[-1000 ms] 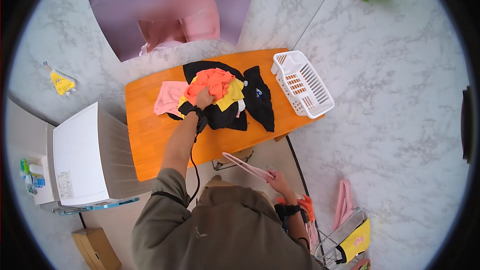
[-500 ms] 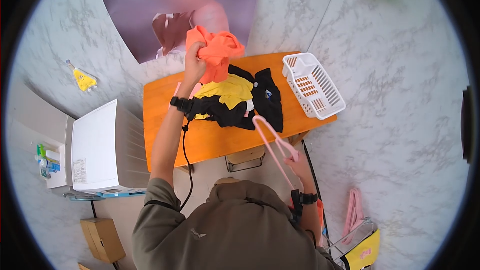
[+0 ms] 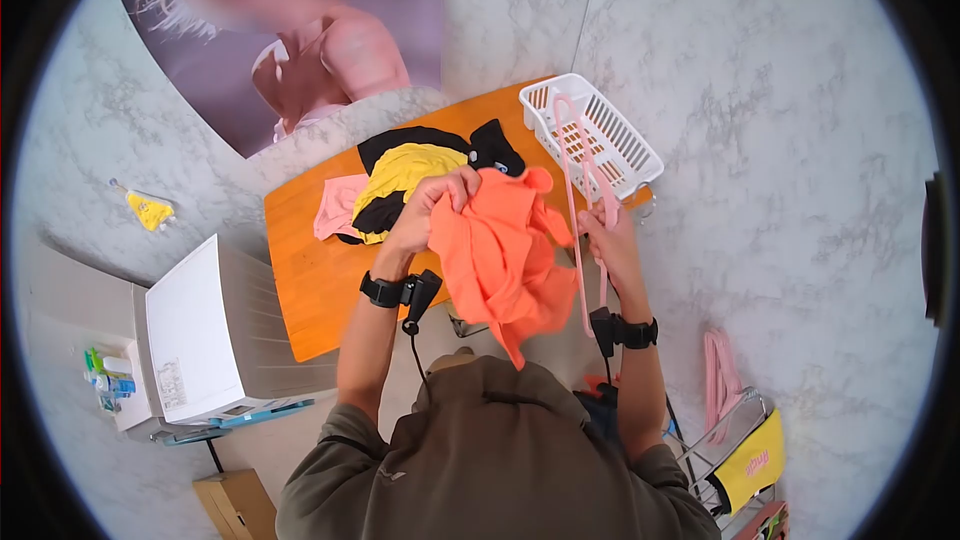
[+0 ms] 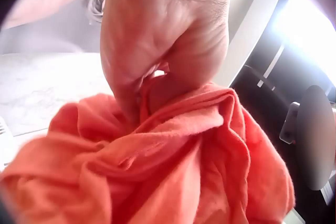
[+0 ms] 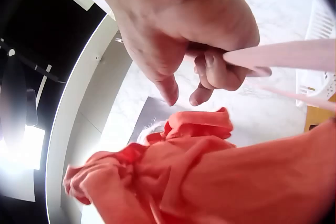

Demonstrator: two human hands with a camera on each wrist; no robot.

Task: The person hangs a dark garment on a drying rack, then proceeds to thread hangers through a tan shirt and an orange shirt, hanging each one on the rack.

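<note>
My left hand (image 3: 430,208) grips a crumpled orange garment (image 3: 505,250) by its upper edge, holding it up in front of the table. In the left wrist view the fingers (image 4: 128,95) are curled into the cloth, their tips hidden in its folds. The right hand (image 3: 614,245) holds a pink clothes hanger (image 5: 283,55), with several fingers curled round it. Its thumb and one finger point down at the orange cloth in the right wrist view, with a small gap between them. The hanger stands upright beside the garment in the head view, overlapping the white basket.
On the orange table (image 3: 305,315) lies a heap with a yellow and black garment (image 3: 415,170), a pink cloth (image 3: 338,205) and black clothing. A white plastic basket (image 3: 637,155) stands at the right end. A white appliance (image 3: 185,330) is at left; pink hangers (image 3: 718,380) hang at lower right.
The left hand has lifted the orange garment off the heap and brought it back toward the body. The right hand has raised the pink hanger from below the table edge up beside the garment.
</note>
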